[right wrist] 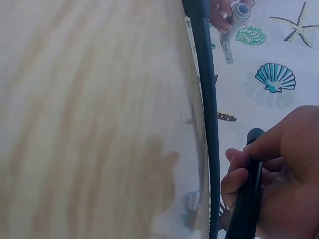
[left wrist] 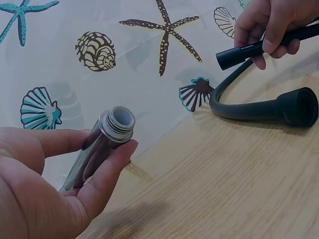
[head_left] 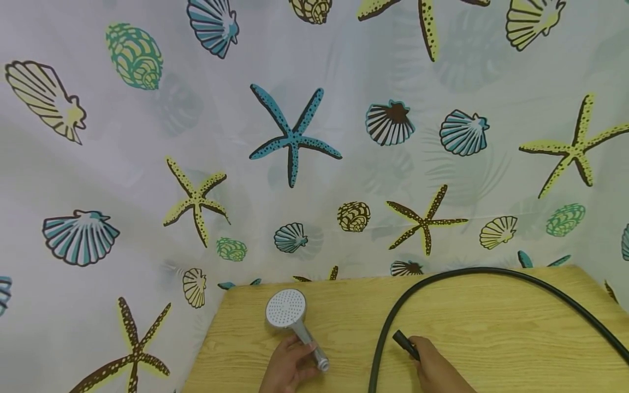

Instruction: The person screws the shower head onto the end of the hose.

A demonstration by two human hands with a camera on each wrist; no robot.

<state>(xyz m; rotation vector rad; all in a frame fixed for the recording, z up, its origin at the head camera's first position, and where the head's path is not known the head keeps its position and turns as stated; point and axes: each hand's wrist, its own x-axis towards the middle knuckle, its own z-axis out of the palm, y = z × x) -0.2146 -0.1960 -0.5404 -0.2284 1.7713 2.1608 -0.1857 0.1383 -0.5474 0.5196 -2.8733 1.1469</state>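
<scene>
My left hand (head_left: 290, 364) grips the handle of a chrome shower head (head_left: 286, 309), its round perforated face tilted up and away. In the left wrist view the threaded end (left wrist: 120, 122) of that handle pokes out past the thumb and fingers. Over to the right, my right hand (head_left: 432, 364) holds one end of a black shower hose (head_left: 405, 344) between thumb and curled fingers. The left wrist view shows this hose end (left wrist: 230, 59) pointing toward the shower head's thread, with a gap between them. The hose's other end, a wider black fitting (left wrist: 297, 108), lies apart.
The hose (head_left: 472, 271) arcs across the wooden tabletop (head_left: 344, 305) between the hands and off to the right. A white curtain (head_left: 334, 180) printed with shells and starfish hangs behind and at the left of the table.
</scene>
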